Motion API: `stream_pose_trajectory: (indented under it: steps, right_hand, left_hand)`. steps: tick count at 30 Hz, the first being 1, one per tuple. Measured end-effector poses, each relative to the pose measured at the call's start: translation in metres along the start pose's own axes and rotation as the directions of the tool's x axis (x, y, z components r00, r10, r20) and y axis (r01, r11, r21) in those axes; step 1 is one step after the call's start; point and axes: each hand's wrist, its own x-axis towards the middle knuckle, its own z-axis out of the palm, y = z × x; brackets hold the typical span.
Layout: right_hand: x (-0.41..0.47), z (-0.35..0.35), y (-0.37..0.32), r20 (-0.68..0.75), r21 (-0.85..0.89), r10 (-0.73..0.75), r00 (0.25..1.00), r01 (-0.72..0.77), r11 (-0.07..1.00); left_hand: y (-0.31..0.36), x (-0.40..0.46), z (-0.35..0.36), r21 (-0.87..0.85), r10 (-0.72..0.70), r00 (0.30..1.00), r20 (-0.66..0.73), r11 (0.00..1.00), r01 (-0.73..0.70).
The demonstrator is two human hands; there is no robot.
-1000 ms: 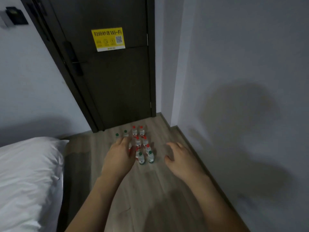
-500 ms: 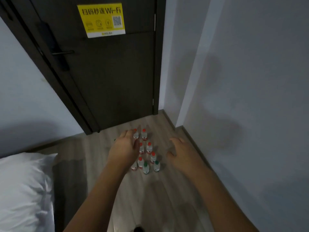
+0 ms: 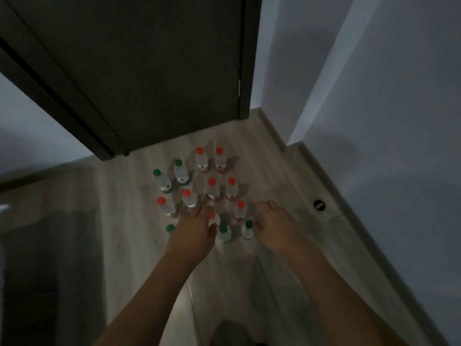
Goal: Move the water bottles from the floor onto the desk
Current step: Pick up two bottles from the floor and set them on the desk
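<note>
Several small clear water bottles (image 3: 213,189) with red or green caps stand upright in a cluster on the wooden floor (image 3: 287,186) by the door. My left hand (image 3: 193,233) hovers over the cluster's near-left side, fingers together, covering a red-capped bottle and part of a green-capped one (image 3: 170,228). My right hand (image 3: 277,226) reaches down at the near-right side, its fingers beside a green-capped bottle (image 3: 247,229). Another green-capped bottle (image 3: 224,233) stands between my hands. Neither hand visibly holds a bottle. No desk is in view.
A dark door (image 3: 149,71) closes off the far side. A grey wall (image 3: 386,121) with a skirting board runs along the right, with a round floor doorstop (image 3: 319,205) near it. A dark shape, perhaps a bed's edge (image 3: 50,258), lies at the left.
The camera has tilted down and moved closer to the bottles. Both hands have lowered towards the near side of the cluster. The pillow has gone out of view.
</note>
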Motion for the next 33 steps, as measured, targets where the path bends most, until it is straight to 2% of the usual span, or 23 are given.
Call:
stream_pose_trajectory:
  steps: [4,8,10,13,15,17,21,25,28,33]
  right_hand:
    - [0.070,0.127,0.061,0.047,0.014,0.025,0.999,-0.026,1.000]
    - [0.126,0.209,0.097,0.022,0.011,0.025,0.999,-0.026,1.000]
    - [0.143,0.235,0.105,-0.004,-0.060,0.048,0.999,-0.049,0.997]
    - [0.154,0.257,0.110,-0.123,-0.203,0.097,0.988,-0.120,0.972]
    - [0.153,0.264,0.113,-0.160,-0.201,0.120,0.980,-0.152,0.968]
    - [0.150,0.268,0.114,-0.133,-0.166,0.138,0.981,-0.159,0.973]
    - [0.147,0.268,0.110,-0.056,-0.057,0.154,0.986,-0.157,0.986]
    - [0.118,0.226,0.096,-0.065,-0.016,0.161,0.985,-0.163,0.987]
    - [0.078,0.153,0.063,-0.114,0.014,0.136,0.984,-0.135,0.991]
    - [-0.017,-0.031,-0.014,-0.240,0.103,0.051,0.970,-0.027,0.994]
  left_hand:
    - [-0.050,0.054,0.134,0.042,0.003,0.998,0.070,0.999,-0.006]
    - [-0.086,0.103,0.225,0.064,-0.004,0.998,0.070,0.998,-0.001]
    - [-0.098,0.120,0.257,0.093,-0.016,0.997,0.080,0.996,0.008]
    - [-0.114,0.125,0.289,0.055,-0.034,0.996,0.080,0.998,0.029]
    - [-0.119,0.117,0.298,0.022,-0.016,0.999,0.043,1.000,0.015]
    - [-0.122,0.107,0.300,0.021,-0.005,1.000,0.011,1.000,0.005]
    - [-0.126,0.092,0.290,-0.046,-0.013,1.000,-0.028,0.999,0.012]
    - [-0.105,0.071,0.234,-0.092,-0.031,0.997,-0.070,0.996,0.024]
    - [-0.069,0.046,0.153,-0.122,-0.017,0.988,-0.152,0.993,-0.002]
    - [0.024,-0.009,-0.022,-0.215,-0.037,0.964,-0.263,0.976,-0.021]
